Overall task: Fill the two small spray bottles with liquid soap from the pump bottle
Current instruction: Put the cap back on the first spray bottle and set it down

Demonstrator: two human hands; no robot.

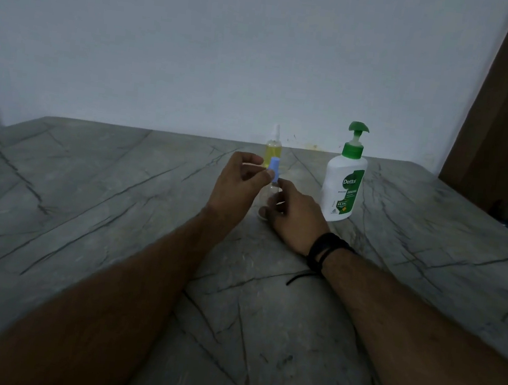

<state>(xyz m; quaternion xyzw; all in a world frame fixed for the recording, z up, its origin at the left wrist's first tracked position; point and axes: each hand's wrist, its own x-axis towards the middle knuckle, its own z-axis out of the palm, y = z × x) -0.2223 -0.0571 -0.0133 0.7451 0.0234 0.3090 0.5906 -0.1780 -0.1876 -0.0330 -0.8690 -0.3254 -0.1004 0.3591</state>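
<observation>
left hand (pixel 238 187) pinching blue cap (pixel 274 168) | right hand (pixel 294 216) gripping clear spray bottle (pixel 272 191) on marble table (pixel 85 203) | Dettol pump bottle (pixel 343 184) just right

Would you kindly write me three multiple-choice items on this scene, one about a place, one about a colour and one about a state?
1. Where does the pump bottle stand?
A. To the right of both hands
B. To the left of both hands
C. Between the two forearms

2. What colour is the cap at the left hand?
A. Red
B. Blue
C. Black

3. What state is the far spray bottle in?
A. Lying on its side
B. Upright, holding yellowish liquid
C. Upright, held by the right hand

Answers: 1 A, it stands on the table right of the right hand. 2 B, the cap pinched in the left fingers is light blue. 3 B, it stands behind the hands, untouched, with yellow showing through it; the right hand grips the near clear bottle instead.
</observation>
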